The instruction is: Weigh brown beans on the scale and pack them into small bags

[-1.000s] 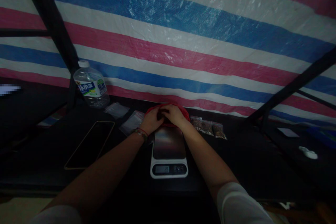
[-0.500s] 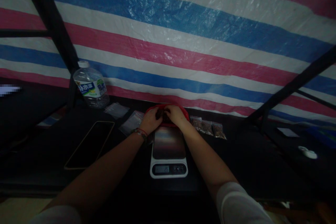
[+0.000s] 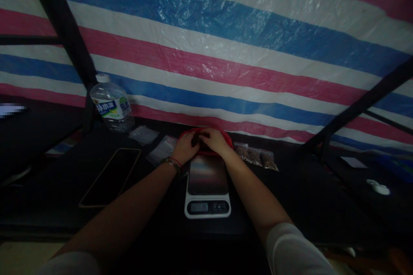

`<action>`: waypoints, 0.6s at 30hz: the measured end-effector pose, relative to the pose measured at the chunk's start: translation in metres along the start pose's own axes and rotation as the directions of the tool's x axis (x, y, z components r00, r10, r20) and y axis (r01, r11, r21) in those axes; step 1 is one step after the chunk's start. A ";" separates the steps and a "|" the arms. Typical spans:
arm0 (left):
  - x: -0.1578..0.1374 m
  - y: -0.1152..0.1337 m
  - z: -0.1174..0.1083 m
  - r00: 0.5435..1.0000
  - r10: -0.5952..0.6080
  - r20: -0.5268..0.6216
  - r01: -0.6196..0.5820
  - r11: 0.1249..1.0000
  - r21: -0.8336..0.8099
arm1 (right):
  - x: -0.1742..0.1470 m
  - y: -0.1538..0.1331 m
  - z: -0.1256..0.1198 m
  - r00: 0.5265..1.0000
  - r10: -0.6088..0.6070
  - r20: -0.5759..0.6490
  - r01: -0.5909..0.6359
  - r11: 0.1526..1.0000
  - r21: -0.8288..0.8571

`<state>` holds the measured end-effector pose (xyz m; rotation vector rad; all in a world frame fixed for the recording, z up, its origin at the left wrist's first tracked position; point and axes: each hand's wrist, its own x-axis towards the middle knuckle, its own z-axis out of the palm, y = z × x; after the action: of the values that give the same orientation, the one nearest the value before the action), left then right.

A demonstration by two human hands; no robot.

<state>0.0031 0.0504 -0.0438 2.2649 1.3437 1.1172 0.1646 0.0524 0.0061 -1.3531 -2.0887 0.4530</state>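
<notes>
Striped sheeting (image 3: 226,60) backed a black table (image 3: 300,202). Rightward came a bottle (image 3: 112,109), phone (image 3: 110,178), clear bags (image 3: 163,150), then left hand (image 3: 186,148) and right hand (image 3: 215,141), fingers bent over a red bowl (image 3: 228,138) at the far end of a scale (image 3: 208,180); whether they gripped anything, I couldn't tell. Filled packets (image 3: 254,156) lay beside.

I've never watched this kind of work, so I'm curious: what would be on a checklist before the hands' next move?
1. Scale switched on: ok, dim digits show on its display.
2. Both hands at the red container: ok, left hand and right hand are close together over it.
3. Dark stuff firmly held: cannot tell, the fingers partly hide it.
4. Clear bags nearby: ok, they lie left of the container.
5. Filled bags sealed: cannot tell, too dim.
6. Bottle capped and upright: ok.
</notes>
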 end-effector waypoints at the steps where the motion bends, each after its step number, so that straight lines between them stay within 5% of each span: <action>1: 0.000 0.000 0.000 1.000 -0.018 0.001 0.018 1.000 0.002 | 0.000 0.000 0.000 1.000 0.004 -0.001 -0.004 1.000 0.012; 7: 0.000 0.004 -0.003 1.000 -0.020 -0.006 0.020 0.998 -0.061 | -0.002 -0.004 0.000 0.996 0.023 0.091 -0.029 0.998 0.060; 18: -0.001 0.001 -0.001 1.000 -0.003 -0.026 0.000 0.995 -0.095 | -0.004 -0.016 -0.008 0.991 0.050 0.121 -0.036 0.992 -0.121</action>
<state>0.0026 0.0488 -0.0426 2.1890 1.2732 1.1880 0.1599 0.0421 0.0197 -1.4740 -2.2213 0.4474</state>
